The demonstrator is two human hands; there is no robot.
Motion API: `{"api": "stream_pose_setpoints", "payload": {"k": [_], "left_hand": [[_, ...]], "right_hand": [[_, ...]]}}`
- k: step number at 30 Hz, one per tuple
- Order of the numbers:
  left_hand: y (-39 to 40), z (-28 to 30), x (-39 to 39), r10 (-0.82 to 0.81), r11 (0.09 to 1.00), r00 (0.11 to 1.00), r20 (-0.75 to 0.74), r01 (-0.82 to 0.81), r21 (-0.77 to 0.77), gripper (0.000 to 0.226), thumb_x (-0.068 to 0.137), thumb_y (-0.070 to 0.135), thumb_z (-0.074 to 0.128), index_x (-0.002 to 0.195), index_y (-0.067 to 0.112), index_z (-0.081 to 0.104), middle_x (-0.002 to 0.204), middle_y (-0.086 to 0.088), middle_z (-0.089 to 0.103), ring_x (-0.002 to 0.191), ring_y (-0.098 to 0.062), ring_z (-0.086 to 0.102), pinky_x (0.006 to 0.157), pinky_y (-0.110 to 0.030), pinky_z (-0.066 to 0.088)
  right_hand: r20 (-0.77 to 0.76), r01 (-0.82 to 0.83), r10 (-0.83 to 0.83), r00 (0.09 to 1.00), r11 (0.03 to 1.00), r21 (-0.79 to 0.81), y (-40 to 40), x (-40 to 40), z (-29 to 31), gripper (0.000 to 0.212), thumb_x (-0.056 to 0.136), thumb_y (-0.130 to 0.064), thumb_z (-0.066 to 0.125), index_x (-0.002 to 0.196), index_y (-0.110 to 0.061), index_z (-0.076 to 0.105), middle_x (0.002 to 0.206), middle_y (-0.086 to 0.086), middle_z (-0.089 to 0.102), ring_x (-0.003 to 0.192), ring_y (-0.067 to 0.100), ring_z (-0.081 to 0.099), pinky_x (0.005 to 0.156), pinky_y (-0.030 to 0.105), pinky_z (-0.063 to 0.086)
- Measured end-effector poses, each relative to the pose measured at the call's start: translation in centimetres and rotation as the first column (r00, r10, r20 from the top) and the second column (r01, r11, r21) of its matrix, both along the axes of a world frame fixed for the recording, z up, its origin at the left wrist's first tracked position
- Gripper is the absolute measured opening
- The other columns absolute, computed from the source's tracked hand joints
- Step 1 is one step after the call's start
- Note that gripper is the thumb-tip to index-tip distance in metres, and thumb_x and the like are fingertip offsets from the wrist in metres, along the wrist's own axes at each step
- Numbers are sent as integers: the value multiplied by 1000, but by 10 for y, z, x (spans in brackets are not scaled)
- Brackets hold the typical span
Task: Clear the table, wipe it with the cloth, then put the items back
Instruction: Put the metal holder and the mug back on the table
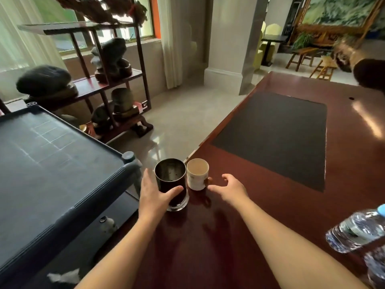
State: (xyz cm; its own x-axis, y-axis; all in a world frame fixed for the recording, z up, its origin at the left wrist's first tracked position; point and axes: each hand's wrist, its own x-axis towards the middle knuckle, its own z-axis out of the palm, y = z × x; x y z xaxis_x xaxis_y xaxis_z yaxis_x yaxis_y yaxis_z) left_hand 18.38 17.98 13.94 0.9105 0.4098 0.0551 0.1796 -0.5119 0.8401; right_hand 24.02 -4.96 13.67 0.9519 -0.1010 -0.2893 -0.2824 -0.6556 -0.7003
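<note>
Left hand (155,197) wraps the dark glass tumbler (171,183) at the tabletop (229,236) near-left edge. Right hand (228,187) is open and empty, just beside the white mug (197,174). Risk: the cups touch, so lifting one could tip the other off the edge.

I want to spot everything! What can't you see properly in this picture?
Head view only:
- Water bottles: cut off by the right edge.
- White cup: handle hidden behind the cup and the right hand.
- Dark glass: contents too dark; left hand covers its lower side.
- Cart lower shelf: items blurred, shadowed.
</note>
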Motion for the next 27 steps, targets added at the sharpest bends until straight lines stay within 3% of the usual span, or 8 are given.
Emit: {"api": "stream_pose_setpoints", "payload": {"k": [4,7,11,13,17,21,24,27], "left_hand": [[6,-35,11,-12,989,999,-47,5,-149,136,46,65,84,153,25,10,161,1,18,145,-17,20,111,-31,22],[8,-49,21,-7,974,1000,-25,1,-227,142,34,80,77,151,30,13,159,4,23,143,-14,24,110,-28,22],[9,-58,31,-56,960,998,24,60,-273,128,40,67,85,146,36,22,146,10,43,134,-10,41,110,-37,35],[10,-59,34,-65,958,997,51,77,-276,116,42,61,88,140,43,28,134,18,50,124,-4,47,103,-33,40],[9,-59,39,-59,953,994,90,83,-292,98,45,56,87,125,60,31,122,27,53,114,8,50,91,-22,40],[4,-61,42,-71,962,992,100,94,-256,98,48,59,85,131,47,35,125,18,54,116,-4,52,94,-27,42],[0,-63,44,-86,963,990,110,111,-247,101,48,58,85,135,41,35,127,15,56,118,-7,53,100,-36,45],[-7,-59,49,-124,947,985,123,155,-281,100,49,53,88,134,40,37,129,12,56,121,-9,53,103,-43,45]], "right_hand": [[-5,82,-82,997,983,162,11,19,-31,62,71,-47,80,122,-18,59,122,2,64,109,20,59,93,33,46],[-12,107,-107,994,964,244,20,33,-49,38,71,-44,81,95,-22,62,100,-5,69,88,12,63,81,31,50],[-13,93,-93,996,957,276,28,44,-63,38,80,-47,72,78,-10,64,68,-5,61,61,11,52,56,23,39],[-3,85,-88,996,954,288,30,47,-66,39,86,-46,66,67,-12,58,56,-5,50,52,11,43,44,21,31],[-11,92,-94,995,920,381,34,50,-71,39,89,-36,64,57,-18,49,54,-1,42,53,13,37,53,31,29],[12,111,-126,992,908,404,33,50,-72,43,89,-34,64,55,-19,44,52,-3,37,49,10,32,49,31,25],[25,125,-149,988,895,427,31,45,-73,36,89,-35,63,63,-15,49,60,4,38,56,14,34,54,33,26],[52,162,-204,978,887,433,21,40,-70,37,88,-34,63,60,-17,48,56,-1,37,53,12,32,53,33,25]]}}
